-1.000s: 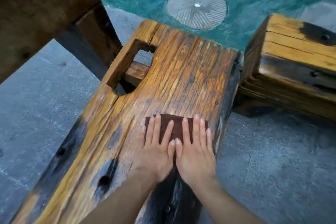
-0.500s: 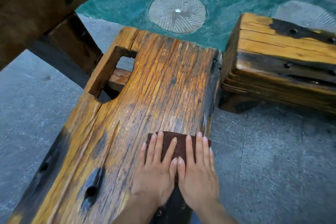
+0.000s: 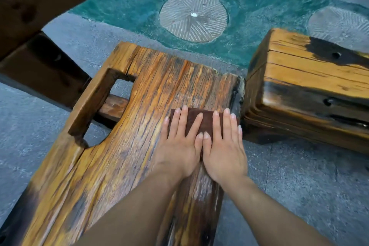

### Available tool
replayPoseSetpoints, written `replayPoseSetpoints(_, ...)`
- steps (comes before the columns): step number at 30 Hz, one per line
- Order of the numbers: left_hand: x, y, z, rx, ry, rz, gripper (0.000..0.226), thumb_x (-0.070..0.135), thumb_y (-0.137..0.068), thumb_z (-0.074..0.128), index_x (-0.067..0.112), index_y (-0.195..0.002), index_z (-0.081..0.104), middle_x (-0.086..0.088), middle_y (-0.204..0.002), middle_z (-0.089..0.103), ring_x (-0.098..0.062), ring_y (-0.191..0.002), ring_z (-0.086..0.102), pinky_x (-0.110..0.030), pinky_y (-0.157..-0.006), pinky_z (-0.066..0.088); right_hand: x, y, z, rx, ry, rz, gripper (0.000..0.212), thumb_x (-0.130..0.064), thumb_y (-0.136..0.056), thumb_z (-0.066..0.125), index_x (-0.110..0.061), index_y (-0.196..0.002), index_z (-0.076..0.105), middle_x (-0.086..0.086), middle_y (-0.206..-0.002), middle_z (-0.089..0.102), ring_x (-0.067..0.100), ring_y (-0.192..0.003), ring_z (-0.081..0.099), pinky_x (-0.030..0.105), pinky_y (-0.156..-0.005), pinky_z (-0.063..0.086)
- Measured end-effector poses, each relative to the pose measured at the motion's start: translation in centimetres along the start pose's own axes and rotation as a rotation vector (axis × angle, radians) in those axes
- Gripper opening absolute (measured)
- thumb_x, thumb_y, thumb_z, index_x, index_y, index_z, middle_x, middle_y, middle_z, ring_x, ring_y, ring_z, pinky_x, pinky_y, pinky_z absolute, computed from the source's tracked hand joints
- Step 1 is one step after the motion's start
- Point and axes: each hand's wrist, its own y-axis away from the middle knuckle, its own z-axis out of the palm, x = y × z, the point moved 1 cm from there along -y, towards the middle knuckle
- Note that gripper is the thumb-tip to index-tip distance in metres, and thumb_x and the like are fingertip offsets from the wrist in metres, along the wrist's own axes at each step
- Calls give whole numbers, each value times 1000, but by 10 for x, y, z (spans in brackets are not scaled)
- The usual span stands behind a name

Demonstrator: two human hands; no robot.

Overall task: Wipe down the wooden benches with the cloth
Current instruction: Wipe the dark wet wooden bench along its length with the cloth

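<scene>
Flat hands hide most of the cloth on the bench.

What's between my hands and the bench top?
A dark brown cloth, pressed flat under the left hand and right hand on the bench, in the head view.

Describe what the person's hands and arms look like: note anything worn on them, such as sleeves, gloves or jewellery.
Both hands are bare: the left hand and right hand wear no gloves, and no rings show on the fingers. The nails look short and unpainted. Both forearms are uncovered to the frame edge, with no sleeve, watch or bracelet in view.
</scene>
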Motion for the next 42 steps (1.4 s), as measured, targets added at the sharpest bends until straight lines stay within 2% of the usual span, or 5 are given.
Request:
replayPoseSetpoints(7, 10, -84, -14, -21, 9, -27, 52, 43, -99, 5, 32, -141, -23, -7, -155, -28, -21, -140, -28, -41, -111, -21, 18, -81, -17, 10, 29, 2, 62, -42, -96, 14, -19, -151, -5, 7, -159, -14, 19, -144, -16, 35, -113, -16)
replayPoseSetpoints(17, 11, -104, -20, -61, 12, -42, 53, 44, -100, 6, 34, -147, -15, -5, -155, -26, -18, -141, -27, -40, -112, -21, 21, -102, -27, -50, 6, 4, 61, -44, -98, 13, -20, -150, -10, 4, -157, -22, 17, -142, -23, 36, -113, -18)
replayPoseSetpoints(36, -65, 107, -1, -45, 16, -147, 50, 50, -92, -14, 38, -134, -39, 2, -145, -43, -13, -132, -42, -33, -104, -32, -84, 72, 13, -167, 72, -89, 60, -43, -98, 7, -21, -139, -31, 7, -145, -42, 22, -132, -42, 39, -109, -27)
replayPoseSetpoints(39, -85, 157, -7, -37, 21, -188, 58, 47, -95, -2, 29, -151, 4, -9, -158, -1, -22, -146, -6, -37, -115, -9, -114, 111, 24, -217, 85, -114, 61, -43, -98, 7, -19, -142, -27, 9, -149, -36, 24, -133, -39, 41, -111, -24)
replayPoseSetpoints(42, -99, 201, -12, -22, 126, -251, 58, 42, -100, 5, 19, -146, 32, -12, -153, 27, -18, -145, 6, -40, -111, 8, -145, 145, 19, -249, 100, -118, 62, -40, -92, 20, -13, -147, 22, 18, -154, 17, 31, -143, 11, 43, -111, 7)
